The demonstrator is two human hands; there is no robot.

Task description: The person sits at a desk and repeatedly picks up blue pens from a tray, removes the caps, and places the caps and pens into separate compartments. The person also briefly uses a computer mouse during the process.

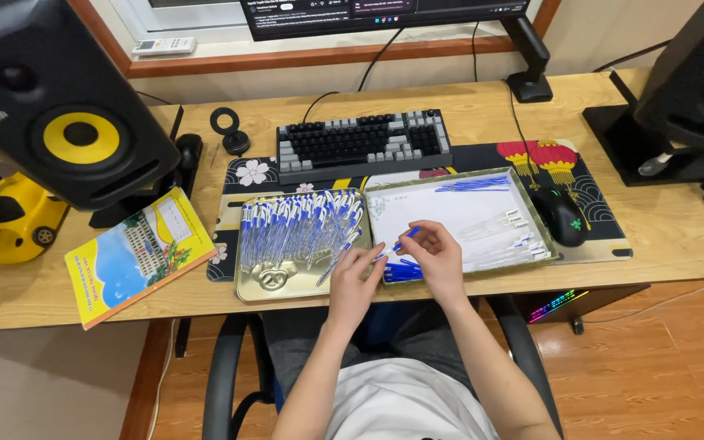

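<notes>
Both hands over the desk's front edge, between two shallow metal trays. Right hand pinching a slim blue pen at its upper end, fingers closed round the barrel; left hand meeting the pen's lower tip, fingertips curled onto it. Left tray, gold-toned and glossy, packed with clear-barrelled pens with blue caps. Right tray, paler inside, with loose blue caps heaped near the hands, thin refills at the back. Wooden desk, black keyboard behind.
</notes>
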